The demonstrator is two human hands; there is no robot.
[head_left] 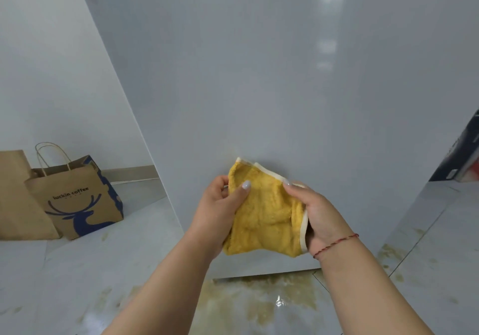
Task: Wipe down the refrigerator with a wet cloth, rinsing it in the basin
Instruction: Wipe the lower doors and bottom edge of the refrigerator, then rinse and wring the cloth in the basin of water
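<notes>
A yellow cloth [264, 215] with a cream border is bunched between both my hands, in front of the lower part of the pale grey refrigerator [259, 75]. My left hand [220, 205] grips its left edge, thumb across the front. My right hand [318, 215] holds the right edge, fingers curled behind the cloth; a red string bracelet is on that wrist. The cloth hangs just off the refrigerator's glossy side. No basin is in view.
Two brown paper bags [75, 200] stand on the floor at the left against the wall. The grey tiled floor [259, 303] below the refrigerator shows yellowish wet stains. A dark object [461, 158] sits at the right edge.
</notes>
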